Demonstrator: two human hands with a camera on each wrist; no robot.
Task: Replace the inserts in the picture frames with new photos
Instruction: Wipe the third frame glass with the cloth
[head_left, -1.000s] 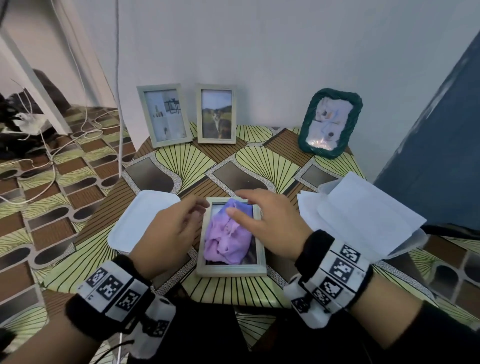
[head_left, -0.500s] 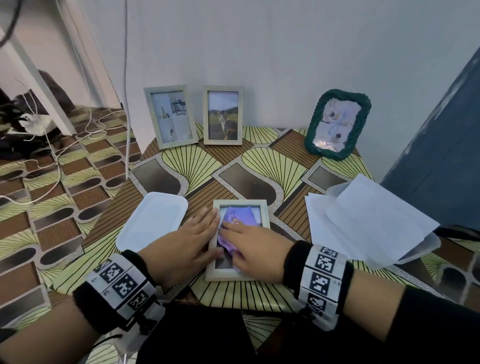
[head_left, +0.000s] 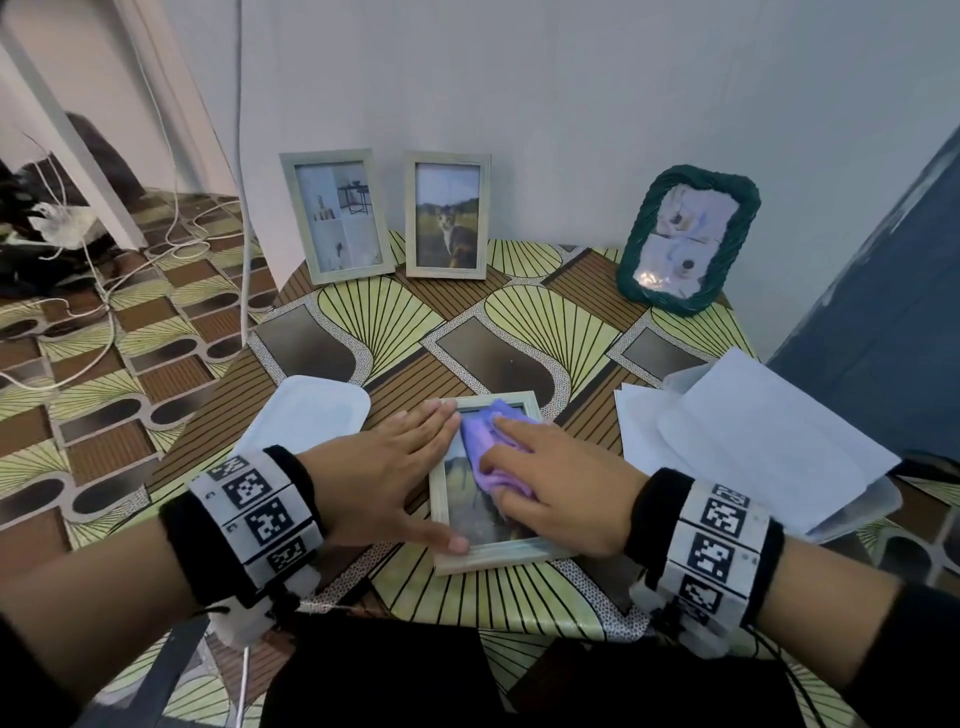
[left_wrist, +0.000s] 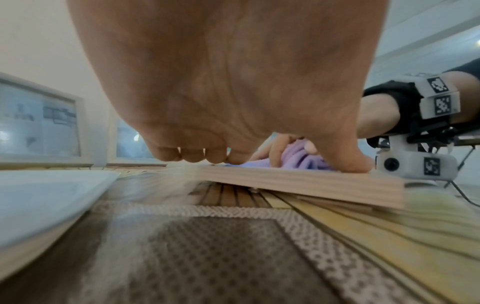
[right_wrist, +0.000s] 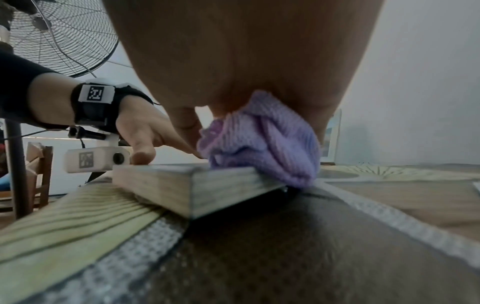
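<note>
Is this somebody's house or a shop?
Most likely a room in a home, not a shop: framed photos stand on a small patterned table against a plain wall, a big fan stands nearby, and cables trail over the floor.

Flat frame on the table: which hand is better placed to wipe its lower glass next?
Right. The right hand holds the purple cloth on the glass; the left hand lies flat along the left rail of the frame, bracing it, with no cloth.
</note>
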